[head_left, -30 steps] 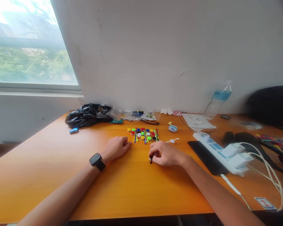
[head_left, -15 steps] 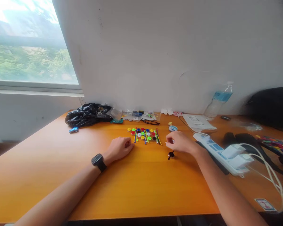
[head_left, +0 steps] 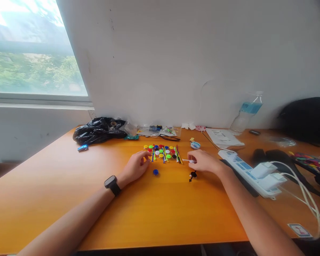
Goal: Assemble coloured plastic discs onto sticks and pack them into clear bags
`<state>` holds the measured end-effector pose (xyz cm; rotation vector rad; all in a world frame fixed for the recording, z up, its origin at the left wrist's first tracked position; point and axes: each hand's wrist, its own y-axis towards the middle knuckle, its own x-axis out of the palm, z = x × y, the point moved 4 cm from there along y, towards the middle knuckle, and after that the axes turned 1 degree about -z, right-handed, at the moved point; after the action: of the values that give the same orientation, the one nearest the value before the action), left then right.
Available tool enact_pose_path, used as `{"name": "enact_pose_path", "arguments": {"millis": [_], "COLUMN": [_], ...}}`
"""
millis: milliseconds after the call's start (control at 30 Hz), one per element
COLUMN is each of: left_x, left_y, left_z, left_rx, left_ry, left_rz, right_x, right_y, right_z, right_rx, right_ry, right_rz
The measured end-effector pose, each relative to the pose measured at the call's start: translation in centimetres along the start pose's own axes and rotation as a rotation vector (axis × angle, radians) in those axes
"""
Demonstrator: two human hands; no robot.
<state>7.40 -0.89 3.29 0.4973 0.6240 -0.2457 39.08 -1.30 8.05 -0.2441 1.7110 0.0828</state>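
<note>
My left hand, wearing a watch, rests on the table at the left end of the coloured pieces. Its fingers are loosely bent and apart, with nothing seen between them. Just right of it lies a blue round disc. A thin white stick juts leftward from my right hand, whose fingers are closed on it. Below that hand is a black disc with a black stick through it. Between the hands lie several coloured discs in rows, with coloured sticks among them.
Behind the pieces are a black plastic bag, clear packets and a small round blue-white container. At right stand a white power strip with plugged-in chargers and a plastic bottle. A small blue packet lies at left.
A blue disc now lies on the table beside my left hand, whose fingers have opened. The white stick shows more clearly out of my right hand, which has barely moved.
</note>
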Motion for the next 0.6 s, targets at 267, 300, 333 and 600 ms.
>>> {"name": "enact_pose_path", "arguments": {"millis": [267, 300, 333, 600], "left_x": [0.3, 0.3, 0.2, 0.1], "left_y": [-0.3, -0.3, -0.3, -0.4], "left_z": [1.0, 1.2, 1.3, 0.9], "left_rx": [0.135, 0.135, 0.13, 0.079], "left_ry": [0.319, 0.317, 0.315, 0.315], "left_rz": [-0.085, -0.09, -0.089, -0.03], "right_x": [-0.5, -0.4, -0.4, -0.8], "right_y": [-0.8, -0.8, -0.8, -0.9], "right_z": [-0.9, -0.8, -0.8, -0.3], "right_rx": [-0.033, -0.037, -0.039, -0.075], "right_ry": [-0.072, -0.066, -0.055, 0.109], "right_rz": [-0.09, -0.102, -0.114, -0.127]}}
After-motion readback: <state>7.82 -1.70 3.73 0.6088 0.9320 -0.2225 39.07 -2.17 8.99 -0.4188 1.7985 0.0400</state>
